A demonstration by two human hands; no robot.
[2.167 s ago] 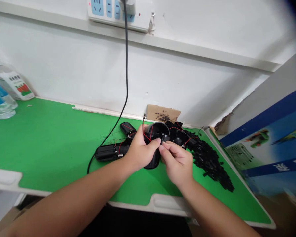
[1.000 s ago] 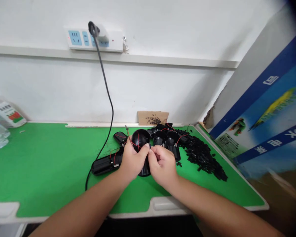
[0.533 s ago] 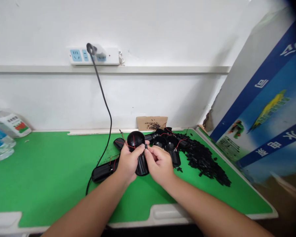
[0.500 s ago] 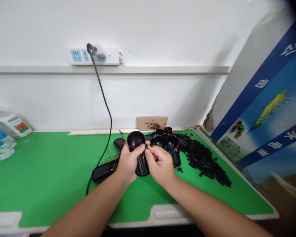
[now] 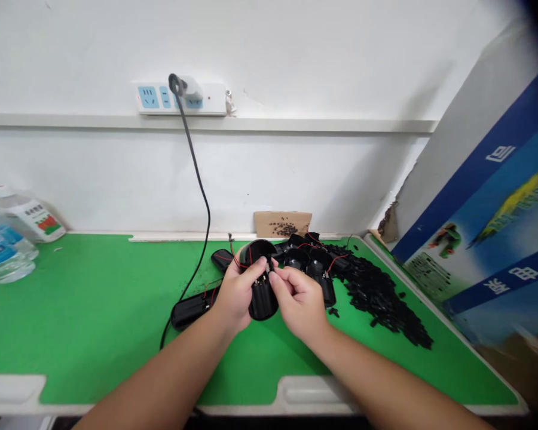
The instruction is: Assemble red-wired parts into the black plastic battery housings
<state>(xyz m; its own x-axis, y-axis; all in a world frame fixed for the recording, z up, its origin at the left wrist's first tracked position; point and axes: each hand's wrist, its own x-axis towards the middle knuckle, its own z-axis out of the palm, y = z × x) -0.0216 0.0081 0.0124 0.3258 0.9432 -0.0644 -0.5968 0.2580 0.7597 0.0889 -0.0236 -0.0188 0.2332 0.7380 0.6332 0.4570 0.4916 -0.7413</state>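
Note:
A black plastic housing (image 5: 263, 303) with a round cup-shaped head, a ribbed lower body and thin red wires is between my hands above the green table. My left hand (image 5: 237, 295) is closed round its left side, the thumb pressing near small metal contacts in the middle. My right hand (image 5: 302, 297) pinches at the housing's right edge, just beside the left thumb. Whatever is between its fingertips is hidden. Similar black housings (image 5: 321, 272) with red wires lie just behind and to the right, and another housing (image 5: 190, 310) rests on the left.
A heap of small black plastic pieces (image 5: 385, 298) spreads over the table's right side. Cardboard with tiny dark bits (image 5: 283, 224) leans at the wall. A black cable (image 5: 201, 191) hangs from the power strip (image 5: 182, 98). Bottles (image 5: 9, 254) stand left; a large printed box (image 5: 488, 197) stands right.
The housing has tilted and turned between my hands, so its inner metal contacts now show. The whole view has shifted slightly; both hands keep their grip.

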